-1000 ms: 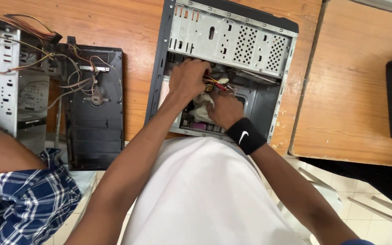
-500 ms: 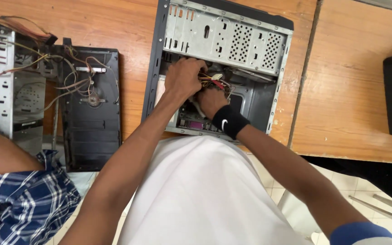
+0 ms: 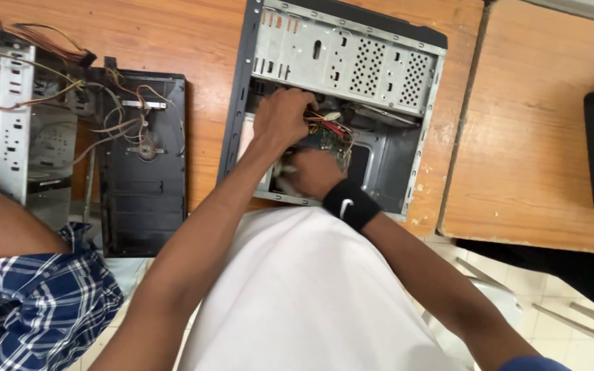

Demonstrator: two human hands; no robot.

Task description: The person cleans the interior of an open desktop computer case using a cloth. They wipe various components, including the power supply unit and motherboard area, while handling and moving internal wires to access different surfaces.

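Inside the open computer case (image 3: 338, 103), the left hand (image 3: 282, 118) curls around a bundle of red and yellow cables (image 3: 324, 124). Beside it, the right hand (image 3: 314, 172), black wristband (image 3: 350, 204) behind, rests low; its grip cannot be told. Grey, perforated metal, the case lies on a wooden table (image 3: 201, 41).

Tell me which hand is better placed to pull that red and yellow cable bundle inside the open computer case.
Left, probably. The left hand already rests against the cable bundle inside the computer case, while the right hand sits lower, over the green circuit board.
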